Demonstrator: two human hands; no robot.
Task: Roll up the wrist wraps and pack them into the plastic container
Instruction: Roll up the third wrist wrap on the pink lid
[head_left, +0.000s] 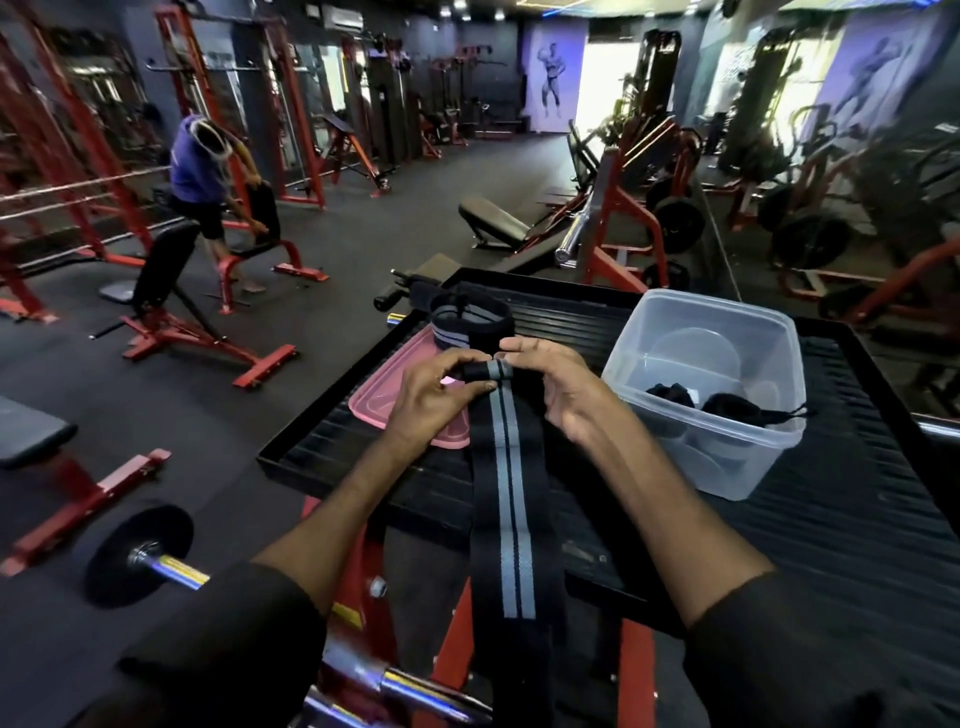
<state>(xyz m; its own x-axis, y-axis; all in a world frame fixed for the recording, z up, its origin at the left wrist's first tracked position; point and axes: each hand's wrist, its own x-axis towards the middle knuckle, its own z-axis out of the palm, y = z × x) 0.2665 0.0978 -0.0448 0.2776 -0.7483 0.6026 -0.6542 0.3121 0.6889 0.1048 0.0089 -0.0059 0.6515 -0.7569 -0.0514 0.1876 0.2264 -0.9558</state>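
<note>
Hands first: we find the left hand (441, 395) and the right hand (550, 384) both gripping the striped wrist wrap (506, 467), each pinching one end of a small tight roll formed at its far end. The left thumb sits under the roll with the fingers curled over it; the right fingertips curl onto the other end. We record the rest of this wrap, black with two grey stripes, lying flat from the roll toward the camera, crossing the near edge of the black ribbed platform (857, 467) and hanging down between the forearms. A second wrap (467, 319) of the same pattern lies in a loose open loop just beyond the hands, its near side resting on the far end of the pink lid (379, 402). We note the lid lies flat on the platform, partly under the left hand. The plastic container (636, 358), clear and uncovered, stands on the platform just beside the right hand. We see two dark bundles (737, 408) at its bottom, with a thin cord from one trailing over the right rim. On the floor at lower left we log a barbell (140, 556); well apart, a person in a purple top (195, 166) bends over a bench
</note>
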